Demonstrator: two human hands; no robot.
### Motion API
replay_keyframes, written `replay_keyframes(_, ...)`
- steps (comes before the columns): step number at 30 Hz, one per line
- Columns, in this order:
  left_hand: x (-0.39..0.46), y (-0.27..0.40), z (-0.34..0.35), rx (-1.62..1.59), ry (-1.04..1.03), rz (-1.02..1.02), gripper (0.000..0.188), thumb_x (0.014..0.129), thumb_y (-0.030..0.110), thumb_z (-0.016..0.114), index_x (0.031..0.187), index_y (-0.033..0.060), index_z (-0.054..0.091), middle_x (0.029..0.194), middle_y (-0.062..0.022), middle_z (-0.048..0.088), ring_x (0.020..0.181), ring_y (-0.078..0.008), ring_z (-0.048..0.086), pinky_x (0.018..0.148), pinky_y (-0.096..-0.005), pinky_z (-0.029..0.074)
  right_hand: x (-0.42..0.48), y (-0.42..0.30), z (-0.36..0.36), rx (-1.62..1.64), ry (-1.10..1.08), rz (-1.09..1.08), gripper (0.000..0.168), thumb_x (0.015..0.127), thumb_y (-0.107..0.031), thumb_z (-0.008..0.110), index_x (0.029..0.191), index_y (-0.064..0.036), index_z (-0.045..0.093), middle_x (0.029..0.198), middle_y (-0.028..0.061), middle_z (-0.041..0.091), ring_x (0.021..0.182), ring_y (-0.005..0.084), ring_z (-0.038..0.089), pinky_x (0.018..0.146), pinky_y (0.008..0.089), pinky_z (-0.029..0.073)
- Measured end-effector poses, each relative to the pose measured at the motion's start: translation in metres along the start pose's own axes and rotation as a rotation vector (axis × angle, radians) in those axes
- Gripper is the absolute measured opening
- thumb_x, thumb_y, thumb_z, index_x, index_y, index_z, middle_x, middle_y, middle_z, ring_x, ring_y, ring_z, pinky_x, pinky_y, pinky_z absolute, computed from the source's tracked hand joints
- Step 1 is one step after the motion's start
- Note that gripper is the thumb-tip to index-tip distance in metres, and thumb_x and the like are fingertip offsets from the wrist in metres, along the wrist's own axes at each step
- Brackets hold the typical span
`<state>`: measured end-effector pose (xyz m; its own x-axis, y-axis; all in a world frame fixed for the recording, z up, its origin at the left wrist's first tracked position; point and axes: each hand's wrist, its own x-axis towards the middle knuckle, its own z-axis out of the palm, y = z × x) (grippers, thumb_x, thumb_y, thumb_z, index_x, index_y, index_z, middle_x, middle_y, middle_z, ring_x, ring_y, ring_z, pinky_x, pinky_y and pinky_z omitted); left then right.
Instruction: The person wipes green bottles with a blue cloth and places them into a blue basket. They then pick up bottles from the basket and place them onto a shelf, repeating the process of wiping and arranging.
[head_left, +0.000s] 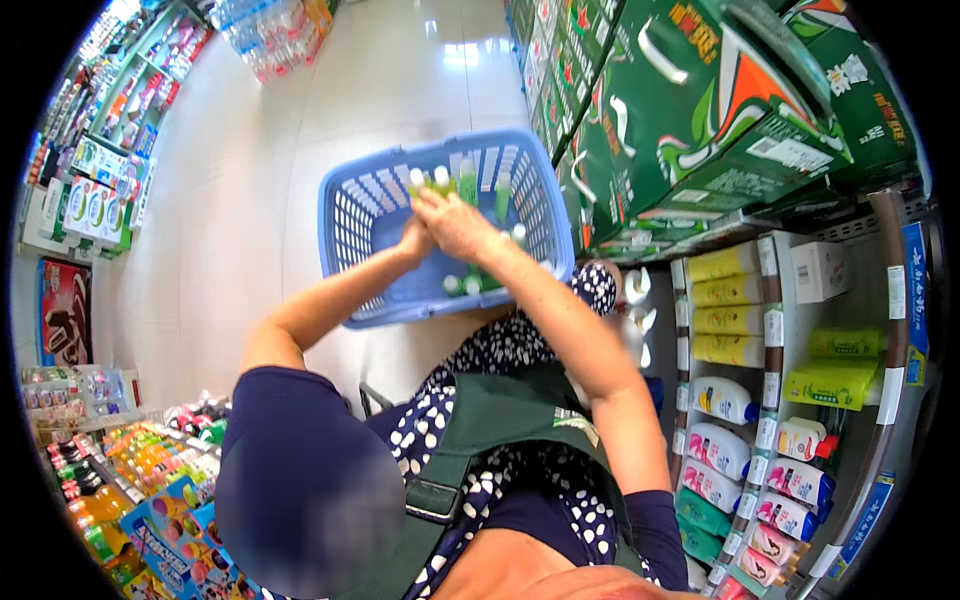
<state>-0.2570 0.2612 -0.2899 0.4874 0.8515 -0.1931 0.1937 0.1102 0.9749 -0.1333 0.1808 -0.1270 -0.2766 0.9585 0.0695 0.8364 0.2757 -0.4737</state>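
Observation:
A blue plastic shopping basket (442, 310) is in front of me, over the tiled floor. Both my hands are together above its middle. My right hand (456, 225) is closed around small green bottles with white caps (441, 178), and at least two caps show beyond the fingers. Close against it is my left hand (415, 238); blur and overlap hide whether it grips the bottles too. More green bottles (502, 199) stand along the basket's far right side, and several others (472, 285) are at its near edge, partly behind my forearm.
Stacked green beer cartons (645, 120) rise at the right. Below them, a shelf holds yellow tubes (726, 320) and white pump or flip-cap bottles (718, 442). Wrapped water bottles (277, 34) stand ahead on the left. Drink bottles (154, 457) and store shelving (135, 82) line the left side.

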Motion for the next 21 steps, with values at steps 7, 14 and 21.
replay_keyframes(7, -0.001, -0.028, 0.012, 0.586, -0.016, 0.143, 0.027, 0.080, 0.021, 0.061, 0.104, 0.0091, 0.058, 0.101, -0.0222, 0.063, 0.100, -0.0382, 0.059, 0.077, -0.0467, 0.048, -0.023, 0.018, 0.025, -0.004, 0.258, -0.077, 0.013, 0.068, 0.006, 0.050, 0.080, 0.002, 0.051, 0.087, 0.0183, 0.052, 0.083, 0.0354, 0.056, 0.072, 0.0418, 0.049)
replay_keyframes(14, -0.089, 0.198, 0.029, 0.851, -0.232, 0.575, 0.052, 0.073, 0.016, 0.070, 0.119, 0.0061, 0.048, 0.111, -0.0171, 0.054, 0.103, -0.0349, 0.051, 0.090, -0.0427, 0.038, -0.111, -0.028, -0.106, 0.330, 0.733, -0.033, 0.019, 0.080, 0.002, 0.060, 0.098, 0.001, 0.059, 0.088, 0.0147, 0.058, 0.079, 0.0272, 0.061, 0.069, 0.0331, 0.051)
replay_keyframes(21, -0.151, 0.299, 0.131, 0.599, -0.600, 0.683, 0.057, 0.073, 0.014, 0.071, 0.121, 0.0001, 0.042, 0.110, -0.0190, 0.053, 0.102, -0.0374, 0.052, 0.088, -0.0425, 0.041, -0.246, -0.082, -0.193, 0.521, 1.142, 0.275, 0.031, 0.081, -0.003, 0.067, 0.110, 0.000, 0.056, 0.090, 0.0038, 0.061, 0.071, 0.0060, 0.054, 0.060, 0.0186, 0.043)
